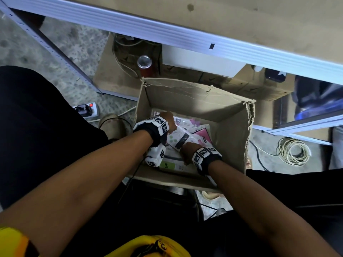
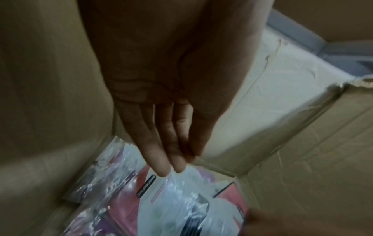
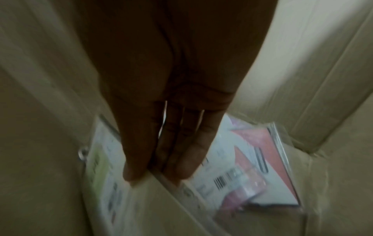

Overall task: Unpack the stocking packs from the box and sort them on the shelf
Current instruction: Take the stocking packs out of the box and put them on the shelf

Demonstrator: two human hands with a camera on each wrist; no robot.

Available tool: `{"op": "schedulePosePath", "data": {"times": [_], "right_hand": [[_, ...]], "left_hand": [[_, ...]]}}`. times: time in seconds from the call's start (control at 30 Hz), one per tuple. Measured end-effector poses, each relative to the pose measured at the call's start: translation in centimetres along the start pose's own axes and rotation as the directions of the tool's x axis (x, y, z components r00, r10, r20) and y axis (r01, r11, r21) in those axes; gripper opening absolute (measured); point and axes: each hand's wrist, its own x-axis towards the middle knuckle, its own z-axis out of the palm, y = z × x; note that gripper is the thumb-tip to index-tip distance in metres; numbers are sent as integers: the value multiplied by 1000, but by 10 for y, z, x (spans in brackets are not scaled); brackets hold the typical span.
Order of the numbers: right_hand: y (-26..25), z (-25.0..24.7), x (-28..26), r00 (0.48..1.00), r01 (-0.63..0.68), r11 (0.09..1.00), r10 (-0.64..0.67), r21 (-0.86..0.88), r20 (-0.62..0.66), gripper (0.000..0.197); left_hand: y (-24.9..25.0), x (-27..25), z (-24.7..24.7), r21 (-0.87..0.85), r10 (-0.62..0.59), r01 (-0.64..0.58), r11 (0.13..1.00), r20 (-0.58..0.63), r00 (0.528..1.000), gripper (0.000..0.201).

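An open cardboard box stands on the floor below the shelf. Several plastic-wrapped stocking packs lie in it: a white pack with green dots, a pink pack and a green-labelled pack. Both hands reach into the box. My left hand is at the far left; its straight fingers touch the crinkled wrap of the white pack. My right hand is at the near side, its straight fingers pushed down beside a barcoded pack. Neither hand visibly grips a pack.
Under the shelf sit flat cardboard boxes, a white box and a red can. A power strip lies on the floor to the left, and a coiled cable to the right. My shoe touches the box's left side.
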Motion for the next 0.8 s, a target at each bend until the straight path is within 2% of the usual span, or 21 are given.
{"op": "schedulePosePath", "data": {"times": [0.1,0.17,0.23,0.47,0.63,0.8], "right_hand": [[4,-2,-6,1000,4,1000,-4,3,-22,41],[8,3,-8,993,4,1000,-3,6,-120,40],[11,9,-10,987,-13,1000,12,-3,-161,37],[19,22,-2,990,-18,1000,19,10,-138,44],[21,19,-1,991,-45,999,44,-3,-128,53],[20,23,0,991,-36,999,37,10,-126,46]], "left_hand": [[7,6,16,47,50,-53,998,67,997,24],[4,12,31,111,63,-76,991,123,990,29],[-5,18,45,172,40,-69,983,168,985,35],[-31,25,71,327,8,-73,942,195,981,36],[-29,22,76,433,81,-180,883,238,968,47],[-24,26,78,417,85,-204,886,287,954,32]]}}
